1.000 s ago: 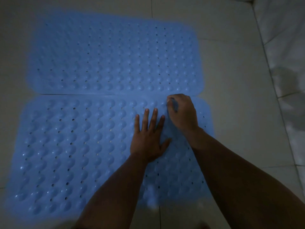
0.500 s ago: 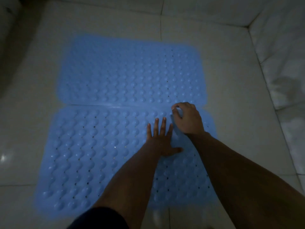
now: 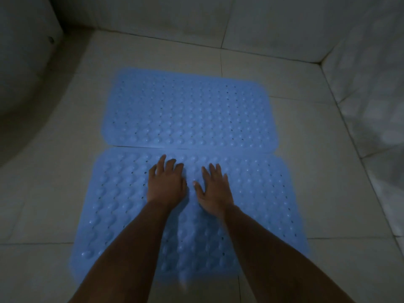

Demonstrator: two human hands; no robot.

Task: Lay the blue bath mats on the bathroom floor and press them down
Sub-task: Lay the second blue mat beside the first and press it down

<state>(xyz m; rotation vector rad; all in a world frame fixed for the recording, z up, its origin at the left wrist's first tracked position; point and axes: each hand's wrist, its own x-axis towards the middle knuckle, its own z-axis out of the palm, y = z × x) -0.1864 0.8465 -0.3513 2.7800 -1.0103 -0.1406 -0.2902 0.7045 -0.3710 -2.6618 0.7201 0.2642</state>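
Note:
Two blue bubbled bath mats lie flat on the tiled floor, long edges meeting. The far mat (image 3: pixel 188 112) lies beyond the near mat (image 3: pixel 262 204). Both my hands rest palm down on the near mat, close to its far edge and side by side. My left hand (image 3: pixel 166 182) has its fingers slightly bent with the tips on the mat. My right hand (image 3: pixel 215 189) lies flat with fingers spread. My forearms cover the middle of the near mat.
Pale floor tiles (image 3: pixel 317 171) surround the mats. A tiled wall (image 3: pixel 371 84) rises at the right and another at the back (image 3: pixel 240 22). A curved white fixture (image 3: pixel 28 68) stands at the far left.
The view has pulled back. My right hand left the mat's far right part, uncurled and now lies flat beside the left. My left hand shifted left.

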